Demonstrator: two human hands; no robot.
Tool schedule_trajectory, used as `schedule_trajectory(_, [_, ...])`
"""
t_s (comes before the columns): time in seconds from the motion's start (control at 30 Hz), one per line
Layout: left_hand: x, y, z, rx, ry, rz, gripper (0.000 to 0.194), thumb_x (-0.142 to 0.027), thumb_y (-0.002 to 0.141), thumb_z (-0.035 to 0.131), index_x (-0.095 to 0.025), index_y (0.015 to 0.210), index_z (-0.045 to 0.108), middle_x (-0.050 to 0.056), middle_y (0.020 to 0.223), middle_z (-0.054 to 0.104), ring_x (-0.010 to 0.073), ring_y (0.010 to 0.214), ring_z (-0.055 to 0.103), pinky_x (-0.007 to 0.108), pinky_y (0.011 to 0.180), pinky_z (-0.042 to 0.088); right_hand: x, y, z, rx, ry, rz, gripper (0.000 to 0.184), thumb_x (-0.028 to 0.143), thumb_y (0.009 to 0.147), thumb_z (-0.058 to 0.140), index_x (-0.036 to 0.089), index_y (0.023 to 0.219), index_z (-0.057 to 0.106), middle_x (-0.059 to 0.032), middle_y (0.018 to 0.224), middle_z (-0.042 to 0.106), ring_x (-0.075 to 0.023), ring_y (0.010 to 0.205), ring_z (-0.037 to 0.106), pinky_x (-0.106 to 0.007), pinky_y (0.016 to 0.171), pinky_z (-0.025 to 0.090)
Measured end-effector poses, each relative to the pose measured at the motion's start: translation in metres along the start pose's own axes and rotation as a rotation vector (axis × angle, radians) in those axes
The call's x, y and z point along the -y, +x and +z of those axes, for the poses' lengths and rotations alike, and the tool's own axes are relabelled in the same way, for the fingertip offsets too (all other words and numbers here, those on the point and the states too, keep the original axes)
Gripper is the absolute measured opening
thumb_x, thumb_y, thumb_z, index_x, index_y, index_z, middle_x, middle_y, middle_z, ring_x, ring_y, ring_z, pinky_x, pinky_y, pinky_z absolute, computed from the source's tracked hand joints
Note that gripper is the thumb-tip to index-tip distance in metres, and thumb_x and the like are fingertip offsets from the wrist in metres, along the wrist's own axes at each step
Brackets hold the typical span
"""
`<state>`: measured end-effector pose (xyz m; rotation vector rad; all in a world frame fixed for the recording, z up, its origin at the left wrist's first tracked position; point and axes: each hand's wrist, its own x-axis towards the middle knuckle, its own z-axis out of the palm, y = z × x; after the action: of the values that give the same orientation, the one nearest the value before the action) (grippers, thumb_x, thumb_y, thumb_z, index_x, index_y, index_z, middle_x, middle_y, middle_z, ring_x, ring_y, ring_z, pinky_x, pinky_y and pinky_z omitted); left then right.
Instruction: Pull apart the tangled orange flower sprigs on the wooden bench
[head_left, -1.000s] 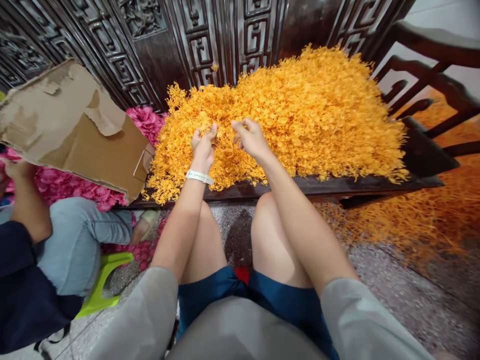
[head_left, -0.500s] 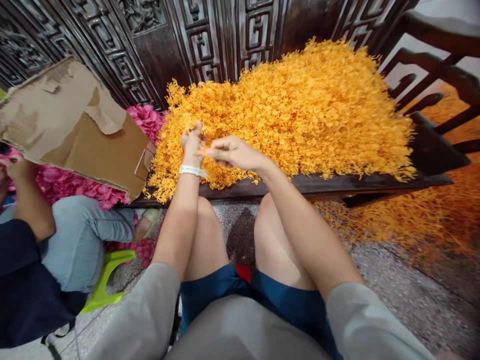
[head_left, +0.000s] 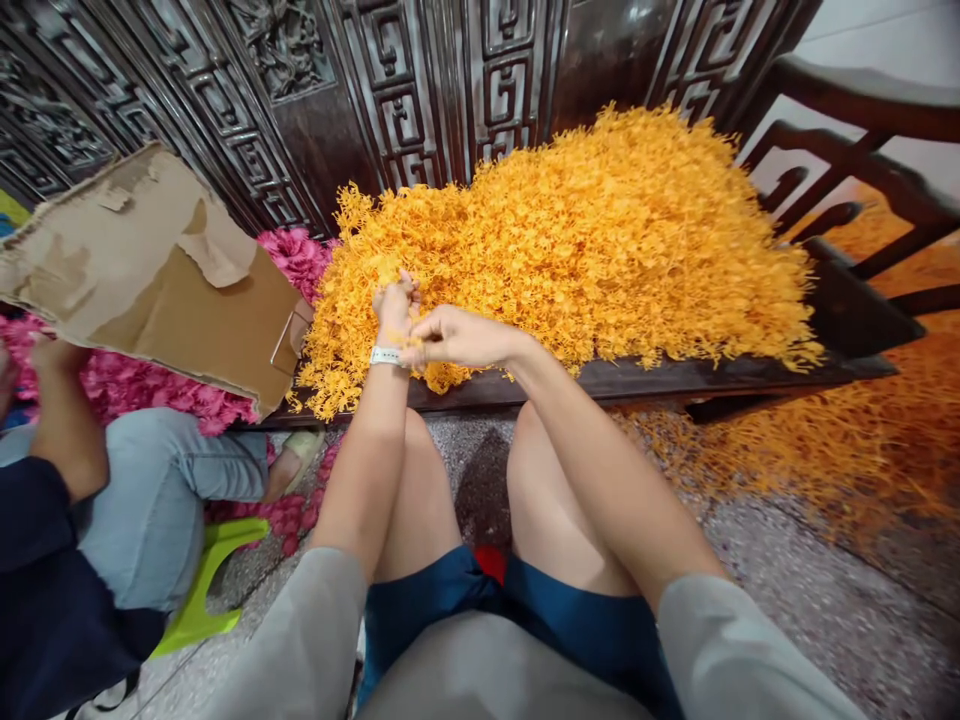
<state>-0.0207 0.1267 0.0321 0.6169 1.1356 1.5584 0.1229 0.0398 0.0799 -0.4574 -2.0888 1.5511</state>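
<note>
A large heap of yellow-orange artificial flower pieces (head_left: pixel 585 230) covers the dark wooden bench in front of me. My left hand (head_left: pixel 395 302) is at the heap's front left, fingers curled around a yellow flower piece (head_left: pixel 385 268) that shows above them. Close by on the right, my right hand (head_left: pixel 461 336) has thumb and fingers pinched together near the left wrist. A small, blurred yellow-orange bit (head_left: pixel 411 340) shows at its fingertips. A pale watch band (head_left: pixel 387 356) circles my left wrist.
A torn cardboard sheet (head_left: pixel 217 320) leans at the left over pink flower pieces (head_left: pixel 150 385). Beside it another person sits on a lime-green stool (head_left: pixel 199 590). Carved dark panels (head_left: pixel 315 140) stand behind. Orange strands (head_left: pixel 847 450) lie at the right, below the bench edge (head_left: pixel 630 378).
My right hand has come nearer to my left wrist, its pinched fingertips now just above the watch band. The view has shifted slightly, so the heap sits lower. My left hand keeps its hold.
</note>
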Motion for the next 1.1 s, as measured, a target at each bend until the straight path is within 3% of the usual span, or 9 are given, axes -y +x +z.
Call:
schedule_trajectory(0.1, [-0.004, -0.002, 0.002, -0.078, -0.022, 0.135, 0.038, -0.014, 0.093, 0.084, -0.028, 0.119, 0.062, -0.003, 0.089, 0.074, 0.0106, 0.078, 0.072, 0.021, 0.07, 0.054, -0.001, -0.003, -0.007, -0.009, 0.072, -0.023, 0.051, 0.061, 0.084, 0.092, 0.019, 0.077, 0.066, 0.0061, 0.065, 0.052, -0.0075, 0.061, 0.038, -0.026, 0.056, 0.03])
schedule_trajectory(0.27, [-0.003, -0.011, 0.006, 0.017, 0.062, 0.162, 0.049, -0.024, 0.087, 0.094, -0.027, 0.124, 0.063, 0.0, 0.091, 0.076, 0.0105, 0.069, 0.067, 0.021, 0.059, 0.047, -0.011, -0.012, -0.045, -0.851, 0.388, 0.039, 0.049, 0.066, 0.09, 0.083, 0.028, 0.114, 0.066, 0.0042, 0.074, 0.06, -0.0106, 0.057, 0.045, -0.024, 0.05, 0.035])
schedule_trajectory(0.37, [-0.001, -0.013, 0.004, 0.121, 0.192, 0.188, 0.05, -0.037, 0.083, 0.099, -0.025, 0.118, 0.065, 0.005, 0.097, 0.079, 0.0117, 0.066, 0.064, 0.023, 0.054, 0.042, -0.023, -0.018, -0.063, -1.138, 0.402, 0.161, 0.053, 0.061, 0.086, 0.086, 0.028, 0.12, 0.061, 0.0027, 0.08, 0.063, -0.0113, 0.058, 0.047, -0.023, 0.049, 0.036])
schedule_trajectory(0.53, [0.005, -0.018, 0.003, 0.367, 0.406, 0.344, 0.049, -0.056, 0.078, 0.1, -0.024, 0.097, 0.069, 0.009, 0.094, 0.079, 0.0185, 0.075, 0.069, 0.031, 0.062, 0.055, -0.035, -0.018, -0.065, -1.055, 0.161, 0.181, 0.045, 0.066, 0.094, 0.077, 0.024, 0.106, 0.066, -0.0013, 0.082, 0.062, -0.0121, 0.062, 0.051, -0.026, 0.055, 0.041])
schedule_trajectory(0.63, [0.008, -0.02, 0.004, 0.562, 0.562, 0.477, 0.036, -0.047, 0.08, 0.096, -0.022, 0.092, 0.072, 0.009, 0.098, 0.079, 0.0251, 0.092, 0.074, 0.042, 0.085, 0.063, -0.031, -0.013, -0.057, -0.99, 0.024, 0.102, 0.055, 0.077, 0.095, 0.073, 0.023, 0.1, 0.067, -0.0022, 0.083, 0.061, -0.0146, 0.072, 0.056, -0.028, 0.062, 0.048])
schedule_trajectory(0.8, [0.012, -0.02, 0.006, 0.733, 0.687, 0.611, 0.036, -0.033, 0.077, 0.092, -0.02, 0.109, 0.08, 0.011, 0.122, 0.082, 0.0317, 0.122, 0.073, 0.052, 0.115, 0.055, -0.035, -0.009, -0.056, -0.885, -0.044, 0.016, 0.054, 0.075, 0.09, 0.08, 0.022, 0.092, 0.067, -0.0032, 0.088, 0.065, -0.0163, 0.081, 0.058, -0.03, 0.068, 0.052])
schedule_trajectory(0.9, [0.014, -0.015, 0.004, 0.774, 0.619, 0.578, 0.043, -0.043, 0.08, 0.094, -0.022, 0.115, 0.081, 0.01, 0.121, 0.082, 0.0276, 0.116, 0.075, 0.045, 0.106, 0.058, -0.046, -0.012, -0.066, -0.963, -0.01, 0.02, 0.045, 0.065, 0.092, 0.082, 0.023, 0.1, 0.066, -0.0019, 0.085, 0.061, -0.0161, 0.078, 0.055, -0.031, 0.067, 0.052])
schedule_trajectory(1.03, [0.012, -0.001, -0.002, 0.709, 0.518, 0.546, 0.038, -0.06, 0.095, 0.081, -0.023, 0.088, 0.079, 0.004, 0.076, 0.071, 0.0158, 0.066, 0.064, 0.032, 0.068, 0.054, -0.045, -0.015, -0.069, -1.029, 0.011, 0.016, 0.044, 0.061, 0.095, 0.081, 0.027, 0.112, 0.06, 0.0029, 0.076, 0.046, -0.0148, 0.068, 0.046, -0.031, 0.063, 0.048])
schedule_trajectory(1.1, [0.01, 0.004, -0.002, 0.626, 0.483, 0.595, 0.042, -0.059, 0.097, 0.079, -0.023, 0.076, 0.074, 0.002, 0.071, 0.066, 0.0137, 0.06, 0.057, 0.03, 0.062, 0.048, -0.034, -0.014, -0.06, -0.95, 0.042, -0.016, 0.044, 0.06, 0.095, 0.081, 0.028, 0.114, 0.058, 0.0045, 0.074, 0.043, -0.0131, 0.064, 0.042, -0.028, 0.06, 0.045])
